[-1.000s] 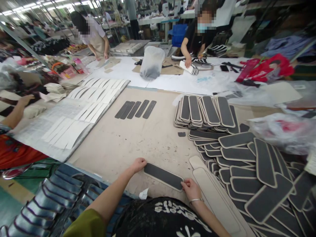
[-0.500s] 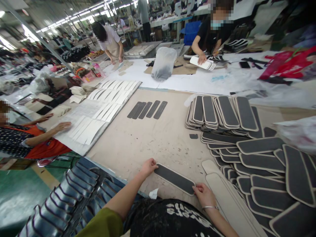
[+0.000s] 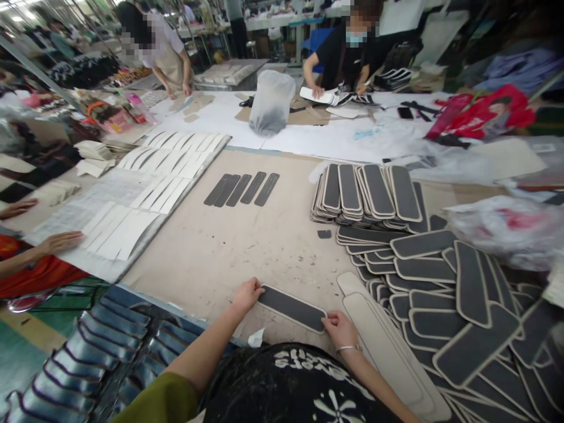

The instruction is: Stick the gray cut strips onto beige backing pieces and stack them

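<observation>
A long dark grey panel (image 3: 291, 309) with rounded corners and a pale border lies at the near edge of the table, slanting down to the right. Its left end is pinched by my left hand (image 3: 247, 294). My right hand (image 3: 341, 330), with a bracelet at the wrist, grips the opposite end between thumb and fingers. Just right of that hand are long beige strips (image 3: 383, 346) in a stack. Many more grey panels (image 3: 425, 270) lie in a loose heap to the right, with neater stacks (image 3: 378, 191) behind them.
Several small dark strips (image 3: 240, 189) lie on the beige tabletop (image 3: 264, 247). White pieces (image 3: 118, 229) are laid out at left, beside a co-worker's hand (image 3: 61, 242). Two people work across the table, near a plastic bag (image 3: 271, 103). Dark glossy pieces (image 3: 83, 352) hang low at left.
The whole view has shifted, so the table's contents sit further left. Both my hands keep hold of the same panel. Across the table, a co-worker's white pieces have spread out.
</observation>
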The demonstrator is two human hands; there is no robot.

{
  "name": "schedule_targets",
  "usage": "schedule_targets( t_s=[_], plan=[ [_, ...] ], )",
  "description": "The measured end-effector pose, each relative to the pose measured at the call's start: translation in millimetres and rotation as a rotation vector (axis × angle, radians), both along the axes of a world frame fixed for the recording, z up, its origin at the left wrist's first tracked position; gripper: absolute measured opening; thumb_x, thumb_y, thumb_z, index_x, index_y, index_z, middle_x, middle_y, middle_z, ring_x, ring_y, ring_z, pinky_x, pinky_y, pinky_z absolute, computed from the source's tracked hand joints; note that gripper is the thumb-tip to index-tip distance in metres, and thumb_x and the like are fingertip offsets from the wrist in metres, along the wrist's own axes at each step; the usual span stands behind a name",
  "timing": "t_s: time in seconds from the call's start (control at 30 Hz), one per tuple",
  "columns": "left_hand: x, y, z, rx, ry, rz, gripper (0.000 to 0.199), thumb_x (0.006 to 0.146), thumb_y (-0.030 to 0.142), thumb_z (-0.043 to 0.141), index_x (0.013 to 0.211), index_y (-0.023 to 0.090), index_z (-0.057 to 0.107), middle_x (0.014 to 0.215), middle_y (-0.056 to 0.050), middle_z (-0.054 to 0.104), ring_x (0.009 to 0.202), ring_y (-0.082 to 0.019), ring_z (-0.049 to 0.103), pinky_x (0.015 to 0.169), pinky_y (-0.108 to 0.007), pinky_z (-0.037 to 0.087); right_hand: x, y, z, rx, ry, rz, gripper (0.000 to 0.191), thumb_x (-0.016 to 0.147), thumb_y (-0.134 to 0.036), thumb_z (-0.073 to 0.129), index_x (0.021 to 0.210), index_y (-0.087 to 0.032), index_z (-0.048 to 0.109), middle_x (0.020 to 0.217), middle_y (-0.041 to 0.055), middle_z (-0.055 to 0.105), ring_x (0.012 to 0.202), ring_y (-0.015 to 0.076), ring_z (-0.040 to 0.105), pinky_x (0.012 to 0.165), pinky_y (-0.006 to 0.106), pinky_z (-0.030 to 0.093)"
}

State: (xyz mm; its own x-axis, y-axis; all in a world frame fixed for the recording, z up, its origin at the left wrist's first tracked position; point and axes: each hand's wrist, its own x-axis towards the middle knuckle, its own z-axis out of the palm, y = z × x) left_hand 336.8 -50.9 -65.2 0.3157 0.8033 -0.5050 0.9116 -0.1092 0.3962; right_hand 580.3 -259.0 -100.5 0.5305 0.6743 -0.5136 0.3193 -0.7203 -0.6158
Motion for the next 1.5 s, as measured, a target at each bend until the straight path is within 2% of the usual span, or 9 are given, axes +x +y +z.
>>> schedule_targets(
  t_s=[0.43, 0.9, 1.03, 1.17, 1.23, 1.3, 1.37, 1.4, 1.5],
  plan=[
    [-0.2, 1.4, -4.9, 0.018, 0.007, 0.006, 0.011, 0.071, 0.027, 0.060, 0.073, 0.018, 0.053, 0.064, 0.002, 0.056, 0.063, -0.012, 0.051, 0.056, -0.021, 0.031, 0.4, 3.8, 8.4, -0.026, -0.029, 0.017, 0.020, 0.066, -0.041, 0.054, 0.074, -0.023, 0.054, 0.064, -0.0018, 0.067, 0.064, 0.0176, 0.062, 0.060, 0.027, 0.040],
    [0.4, -0.6, -6.8, 0.049, 0.018, 0.001, 0.013, 0.070, 0.026, 0.063, 0.074, 0.018, 0.053, 0.064, 0.003, 0.055, 0.065, -0.012, 0.052, 0.057, -0.021, 0.033, 0.4, 2.6, 5.4, -0.033, -0.025, 0.046, 0.025, 0.066, -0.045, 0.052, 0.076, -0.022, 0.052, 0.065, -0.0023, 0.067, 0.063, 0.0176, 0.061, 0.059, 0.028, 0.039],
    [-5.3, -1.1, -3.5, 0.129, 0.009, 0.012, 0.019, 0.070, 0.031, 0.064, 0.078, 0.017, 0.053, 0.073, 0.000, 0.057, 0.071, -0.013, 0.054, 0.063, -0.022, 0.039, 0.2, 2.1, 4.8, -0.042, -0.018, 0.057, 0.024, 0.067, -0.046, 0.051, 0.074, -0.023, 0.051, 0.065, -0.0030, 0.067, 0.064, 0.0174, 0.061, 0.058, 0.027, 0.039],
    [-14.2, -11.9, 8.2, 0.227, -0.040, -0.006, 0.024, 0.083, 0.034, 0.047, 0.096, 0.015, 0.053, 0.097, -0.008, 0.058, 0.089, -0.016, 0.055, 0.079, -0.028, 0.043, 0.3, 2.5, 5.6, -0.036, -0.022, 0.062, 0.023, 0.067, -0.046, 0.051, 0.073, -0.023, 0.051, 0.064, -0.0033, 0.066, 0.063, 0.0172, 0.061, 0.058, 0.027, 0.039],
    [-13.0, -25.8, 13.8, 0.285, -0.125, -0.141, 0.031, 0.087, 0.032, 0.040, 0.112, 0.015, 0.047, 0.117, -0.011, 0.051, 0.108, -0.017, 0.048, 0.092, -0.032, 0.038, 0.6, 2.8, 5.9, -0.046, -0.018, 0.062, 0.024, 0.067, -0.046, 0.051, 0.073, -0.023, 0.051, 0.065, -0.0031, 0.066, 0.063, 0.0173, 0.061, 0.058, 0.027, 0.038],
    [-3.9, -44.1, 16.8, 0.325, -0.241, -0.426, 0.041, 0.087, 0.032, 0.040, 0.125, 0.016, 0.039, 0.132, -0.011, 0.041, 0.124, -0.020, 0.034, 0.101, -0.036, 0.031, 1.0, 2.8, 5.5, -0.056, -0.017, 0.066, 0.025, 0.067, -0.047, 0.051, 0.073, -0.023, 0.051, 0.065, -0.0028, 0.066, 0.064, 0.0175, 0.061, 0.058, 0.027, 0.038],
    [12.8, -62.5, 17.3, 0.326, -0.318, -0.734, 0.052, 0.086, 0.038, 0.041, 0.132, 0.014, 0.032, 0.140, -0.012, 0.032, 0.131, -0.023, 0.023, 0.106, -0.041, 0.024, 1.4, 2.5, 4.2, -0.061, -0.018, 0.075, 0.025, 0.067, -0.048, 0.051, 0.074, -0.023, 0.051, 0.066, -0.0026, 0.066, 0.064, 0.0176, 0.061, 0.058, 0.027, 0.038],
    [22.8, -70.2, 16.8, 0.315, -0.325, -0.842, 0.057, 0.086, 0.042, 0.040, 0.134, 0.013, 0.029, 0.142, -0.012, 0.028, 0.132, -0.024, 0.019, 0.107, -0.041, 0.021, 1.6, 2.3, 3.5, -0.064, -0.019, 0.080, 0.025, 0.067, -0.048, 0.051, 0.074, -0.023, 0.051, 0.066, -0.0025, 0.066, 0.065, 0.0176, 0.061, 0.058, 0.027, 0.038],
    [48.2, -81.4, 13.4, 0.308, -0.280, -0.977, 0.066, 0.085, 0.052, 0.034, 0.136, 0.010, 0.025, 0.145, -0.013, 0.022, 0.134, -0.025, 0.015, 0.108, -0.040, 0.017, 2.1, 2.3, 2.2, -0.081, -0.026, 0.097, 0.026, 0.067, -0.048, 0.050, 0.075, -0.024, 0.050, 0.066, -0.0028, 0.066, 0.065, 0.0175, 0.061, 0.059, 0.027, 0.038]
  ],
)
